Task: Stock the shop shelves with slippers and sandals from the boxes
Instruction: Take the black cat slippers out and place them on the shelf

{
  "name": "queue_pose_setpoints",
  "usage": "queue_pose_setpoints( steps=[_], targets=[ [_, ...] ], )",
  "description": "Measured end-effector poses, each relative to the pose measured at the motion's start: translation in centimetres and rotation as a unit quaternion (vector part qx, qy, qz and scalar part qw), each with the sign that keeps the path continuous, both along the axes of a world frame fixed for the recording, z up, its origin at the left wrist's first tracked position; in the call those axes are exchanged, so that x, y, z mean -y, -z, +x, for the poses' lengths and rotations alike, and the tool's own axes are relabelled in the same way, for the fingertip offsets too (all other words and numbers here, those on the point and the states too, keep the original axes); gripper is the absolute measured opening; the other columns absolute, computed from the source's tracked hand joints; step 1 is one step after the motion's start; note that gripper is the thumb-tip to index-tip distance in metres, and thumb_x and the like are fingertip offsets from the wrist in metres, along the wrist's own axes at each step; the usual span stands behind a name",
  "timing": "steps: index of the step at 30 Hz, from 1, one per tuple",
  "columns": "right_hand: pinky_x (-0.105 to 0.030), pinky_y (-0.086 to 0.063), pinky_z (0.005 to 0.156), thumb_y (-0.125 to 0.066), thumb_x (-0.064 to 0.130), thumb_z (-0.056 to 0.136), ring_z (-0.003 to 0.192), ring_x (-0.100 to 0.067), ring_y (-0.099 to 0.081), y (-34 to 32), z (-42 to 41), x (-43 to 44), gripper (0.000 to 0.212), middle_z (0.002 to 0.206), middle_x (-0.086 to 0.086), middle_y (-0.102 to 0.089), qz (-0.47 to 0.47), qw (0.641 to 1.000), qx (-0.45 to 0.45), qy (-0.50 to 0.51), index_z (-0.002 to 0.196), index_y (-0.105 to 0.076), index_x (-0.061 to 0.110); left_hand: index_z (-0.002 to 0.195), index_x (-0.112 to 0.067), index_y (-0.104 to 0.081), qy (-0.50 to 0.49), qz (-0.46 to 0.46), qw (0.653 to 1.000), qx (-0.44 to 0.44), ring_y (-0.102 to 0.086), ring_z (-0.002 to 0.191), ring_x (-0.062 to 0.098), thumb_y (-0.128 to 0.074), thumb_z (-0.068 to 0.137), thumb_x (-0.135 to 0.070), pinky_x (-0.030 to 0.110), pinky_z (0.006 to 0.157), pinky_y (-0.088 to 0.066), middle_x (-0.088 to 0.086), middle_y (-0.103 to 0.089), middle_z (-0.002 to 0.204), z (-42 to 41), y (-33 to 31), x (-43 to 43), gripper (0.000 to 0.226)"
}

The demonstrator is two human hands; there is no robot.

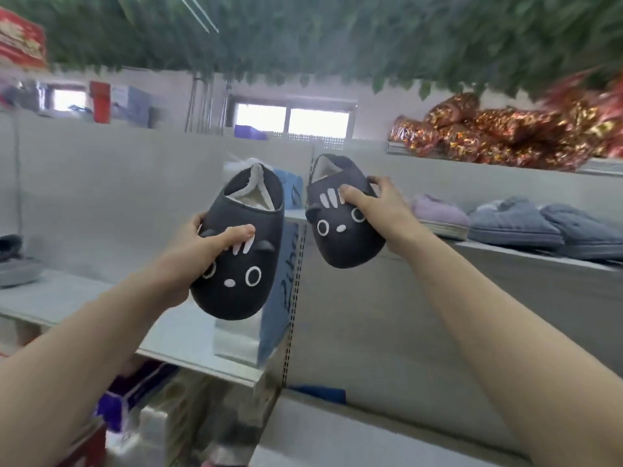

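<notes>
I hold a pair of dark grey cat-face slippers up in front of white shop shelves. My left hand (199, 251) grips the left slipper (239, 264) across its upper, thumb on top, toe pointing down toward me. My right hand (377, 207) grips the right slipper (340, 227) from its right side, fingers curled over the upper. Both slippers show white eyes, nose and stripes, and a pale fleece lining at the opening. They hang in the air, just in front of the upright between two shelf bays.
On the right shelf (526, 256) stand a lilac slipper (438, 214) and blue-grey slippers (539, 227). A grey slipper (13, 264) sits on the left shelf (84, 298). A blue bag (279, 298) stands behind the left slipper. Red-gold packages (505, 136) fill the top right shelf.
</notes>
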State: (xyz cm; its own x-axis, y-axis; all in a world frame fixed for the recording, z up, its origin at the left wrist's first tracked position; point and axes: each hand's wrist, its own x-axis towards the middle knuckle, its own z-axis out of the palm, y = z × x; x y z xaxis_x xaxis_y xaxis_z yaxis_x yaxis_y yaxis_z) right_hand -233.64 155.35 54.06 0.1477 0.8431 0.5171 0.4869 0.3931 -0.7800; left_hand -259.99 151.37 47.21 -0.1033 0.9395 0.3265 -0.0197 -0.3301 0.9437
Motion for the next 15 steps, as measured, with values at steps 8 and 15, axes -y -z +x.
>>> queue_pose_setpoints(
  steps=[8, 15],
  targets=[
    [-0.043, -0.047, 0.099, -0.044, 0.037, 0.086, 0.111, -0.036, -0.057, -5.1, -1.1, -11.7, 0.047, 0.128, -0.014, -0.060, -0.088, 0.977, 0.157, 0.117, 0.122, -0.059, 0.011, 0.115, -0.026, -0.054, 0.019, 0.031, 0.999, -0.009, -0.072, 0.069, 0.012, -0.085, 0.054, -0.039, 0.027, 0.056, -0.051, -0.001, -0.072, 0.098, -1.2, -2.7, -4.9, 0.070],
    [-0.038, -0.041, 0.095, -0.049, 0.059, 0.092, 0.113, -0.015, -0.048, -3.9, -3.4, -4.5, 0.049, 0.119, 0.006, -0.054, 0.029, 0.967, 0.249, 0.041, 0.128, -0.057, 0.027, 0.112, -0.026, -0.058, 0.060, 0.037, 0.997, -0.007, -0.073, 0.072, 0.015, -0.085, 0.048, -0.045, 0.026, 0.055, -0.052, -0.003, -0.075, 0.087, -1.0, -3.5, -7.6, 0.073]
  ],
)
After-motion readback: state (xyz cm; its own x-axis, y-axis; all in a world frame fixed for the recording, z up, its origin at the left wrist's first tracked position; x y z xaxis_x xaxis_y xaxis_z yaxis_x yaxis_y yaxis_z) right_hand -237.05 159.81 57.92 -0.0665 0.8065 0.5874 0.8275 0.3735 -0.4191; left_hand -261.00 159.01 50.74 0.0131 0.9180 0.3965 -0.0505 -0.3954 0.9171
